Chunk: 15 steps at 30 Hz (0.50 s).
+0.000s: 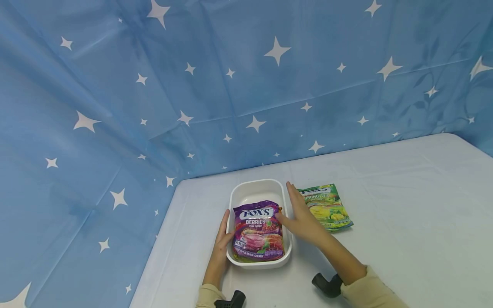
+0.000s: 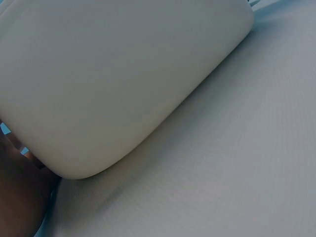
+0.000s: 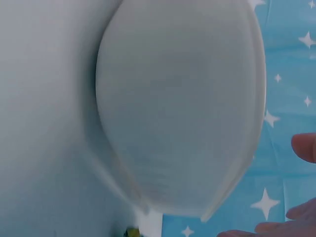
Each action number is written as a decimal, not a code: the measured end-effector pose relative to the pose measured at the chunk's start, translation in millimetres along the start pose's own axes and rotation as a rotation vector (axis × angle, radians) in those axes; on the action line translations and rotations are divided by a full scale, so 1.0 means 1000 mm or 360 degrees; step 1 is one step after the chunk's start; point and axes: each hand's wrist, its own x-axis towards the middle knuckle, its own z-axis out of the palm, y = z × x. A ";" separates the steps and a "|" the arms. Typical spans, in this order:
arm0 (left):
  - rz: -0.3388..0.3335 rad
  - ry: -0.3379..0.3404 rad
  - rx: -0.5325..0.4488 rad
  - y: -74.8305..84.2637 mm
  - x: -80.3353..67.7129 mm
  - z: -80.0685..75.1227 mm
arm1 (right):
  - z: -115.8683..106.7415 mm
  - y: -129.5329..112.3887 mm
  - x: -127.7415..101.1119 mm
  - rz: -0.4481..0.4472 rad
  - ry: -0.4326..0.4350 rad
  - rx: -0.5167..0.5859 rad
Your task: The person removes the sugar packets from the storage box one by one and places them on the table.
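A white plastic tub (image 1: 256, 185) stands on the table, with a purple Fox's Berries candy bag (image 1: 257, 233) lying in it. My left hand (image 1: 223, 233) rests flat against the tub's left wall, fingers straight. My right hand (image 1: 296, 209) lies along the right rim with straight fingers, and its thumb touches the purple bag's edge. A green Fox's Spring Tea bag (image 1: 327, 207) lies flat on the table just right of that hand. The left wrist view shows the tub's outer wall (image 2: 113, 84) close up, and the right wrist view shows the tub's wall (image 3: 182, 108) with fingertips (image 3: 303, 147) beside it.
The table wears a pale cloth (image 1: 404, 222). A blue star-patterned backdrop (image 1: 246, 85) rises behind and to the left, close to the tub. Black wrist-camera mounts (image 1: 327, 284) show at the bottom edge.
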 end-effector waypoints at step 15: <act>0.0018 0.0027 0.0068 0.000 -0.001 0.000 | 0.020 -0.016 -0.012 -0.0177 -0.0068 0.0247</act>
